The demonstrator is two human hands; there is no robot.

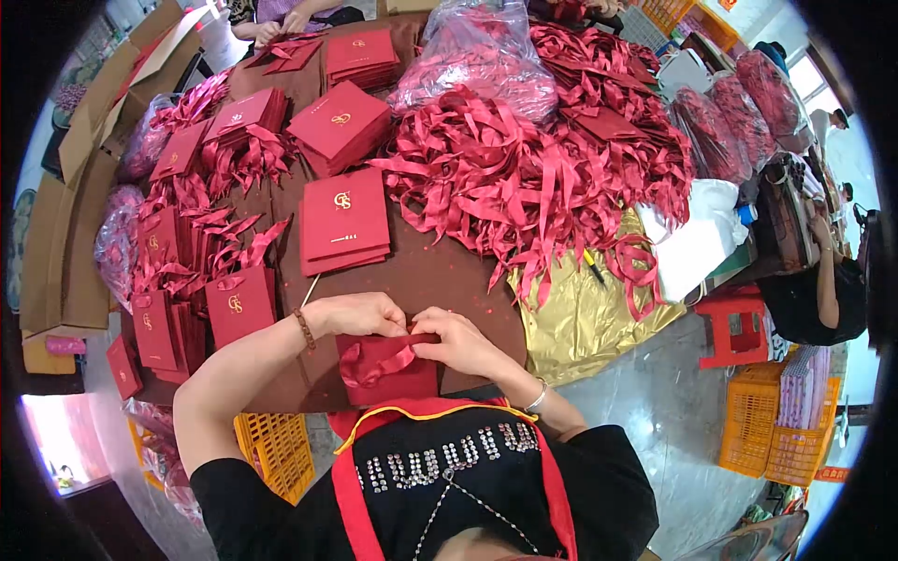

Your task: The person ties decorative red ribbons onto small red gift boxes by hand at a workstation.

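A dark red paper gift bag (419,386) with a glossy red ribbon handle (374,363) lies at the table's near edge, close to my chest. My left hand (363,315) pinches at its upper edge, fingers closed; exactly what sits between the fingertips is hidden. Beside it my right hand (456,342) grips the bag's top right, thumb against the ribbon. The two hands' fingertips almost meet. Just beyond them is a stack of flat red bags (344,220) with gold lettering. A thin pale stick (311,292) shows between that stack and my left forearm.
Loose red ribbons (496,178) form a large heap at centre right. More bags with ribbons (173,238) stand at left. Gold plastic sheeting (589,327) hangs off the right edge, near a red stool (731,327). Another person's hands (281,25) handle bags across the table.
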